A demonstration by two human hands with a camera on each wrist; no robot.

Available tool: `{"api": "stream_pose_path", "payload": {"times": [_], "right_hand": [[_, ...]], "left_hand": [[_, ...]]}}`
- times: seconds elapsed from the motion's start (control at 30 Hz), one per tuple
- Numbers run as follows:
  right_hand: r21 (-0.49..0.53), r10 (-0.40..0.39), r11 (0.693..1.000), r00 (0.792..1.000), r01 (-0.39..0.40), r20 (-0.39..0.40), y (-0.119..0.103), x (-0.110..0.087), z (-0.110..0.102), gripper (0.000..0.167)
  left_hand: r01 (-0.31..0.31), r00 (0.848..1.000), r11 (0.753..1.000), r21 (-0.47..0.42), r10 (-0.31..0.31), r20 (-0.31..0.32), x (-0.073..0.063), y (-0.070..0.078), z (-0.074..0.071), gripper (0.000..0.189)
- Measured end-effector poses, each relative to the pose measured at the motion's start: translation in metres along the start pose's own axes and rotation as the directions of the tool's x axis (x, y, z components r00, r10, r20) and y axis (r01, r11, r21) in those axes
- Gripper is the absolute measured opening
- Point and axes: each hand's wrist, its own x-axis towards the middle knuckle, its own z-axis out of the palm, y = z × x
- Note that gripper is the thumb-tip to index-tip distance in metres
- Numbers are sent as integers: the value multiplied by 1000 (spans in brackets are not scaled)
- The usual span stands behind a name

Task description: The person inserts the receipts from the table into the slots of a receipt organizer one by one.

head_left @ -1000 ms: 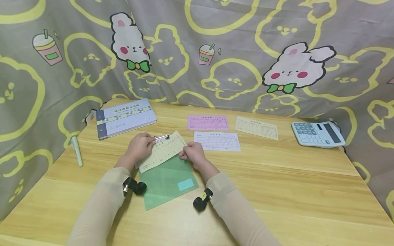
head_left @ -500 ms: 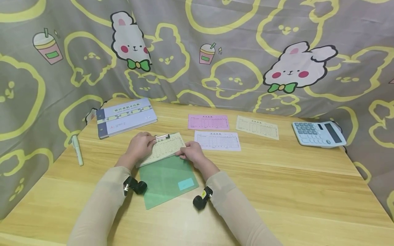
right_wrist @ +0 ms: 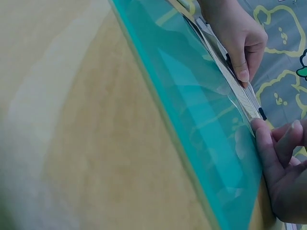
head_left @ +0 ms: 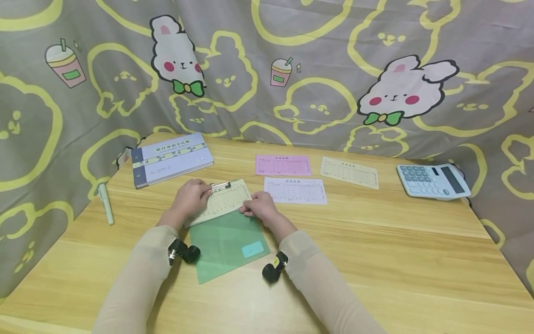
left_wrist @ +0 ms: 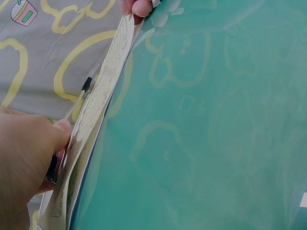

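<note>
A green clip folder (head_left: 229, 246) with a pale blue label lies on the table at a tilt. Cream form slips (head_left: 221, 200) lie along its far edge, beside a metal clip with black ends (head_left: 221, 185). My left hand (head_left: 193, 197) pinches this clip between thumb and fingers, as the left wrist view also shows from the side. At the right end of the slips is my right hand (head_left: 260, 205), its fingertips (right_wrist: 257, 125) on their corner. Seen edge-on, the slips (left_wrist: 98, 100) form a thin layered stack against the green sheet.
A blue ledger book (head_left: 173, 160) lies at the back left, with a pale green pen (head_left: 106, 204) nearer the left edge. Beyond my right hand are pink (head_left: 283, 165), white (head_left: 295, 191) and cream (head_left: 349, 172) form slips. A light blue calculator (head_left: 433, 181) sits far right.
A skewed, lifted cream slip has come down flat and lined up with the stack under the clip. My right hand has moved slightly with it; the left hand keeps its place.
</note>
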Motion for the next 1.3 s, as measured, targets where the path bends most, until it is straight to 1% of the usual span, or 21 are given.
{"api": "stream_pose_path", "payload": {"times": [0.23,0.3,0.43,0.53,0.7,0.87,0.97,1.1,1.17,1.3], "right_hand": [[-28,1,1000,1000,0,15,-2,-1,0,18],[-31,2,1000,1000,-2,18,-2,-1,0,18],[-38,-25,999,1000,25,17,-1,-3,-1,18],[-30,-49,998,999,50,19,-1,-6,-2,17],[-5,-64,998,998,64,11,2,-13,-3,16],[23,-59,998,998,58,10,7,-16,-5,18],[69,-58,996,997,55,43,10,-18,-9,18],[117,-53,992,993,41,108,10,-23,-19,21],[131,-51,991,990,34,130,7,-25,-27,22],[180,-79,982,984,51,157,-1,-32,-45,26]], "left_hand": [[12,1000,1000,-3,-12,7,0,0,0,24],[16,1000,1000,1,-16,10,-1,0,0,25],[8,1000,1000,2,-8,6,-1,1,0,24],[-3,1000,1000,4,3,5,-2,1,0,24],[-21,1000,1000,21,21,13,-2,1,0,26],[-7,1000,1000,20,7,25,-4,2,0,28],[15,999,1000,-2,-14,35,-4,2,-1,30],[47,998,998,-29,-46,37,-4,1,-2,32],[51,998,998,-33,-50,36,-4,2,-3,31],[49,998,998,-32,-48,35,-4,2,-5,31]]}}
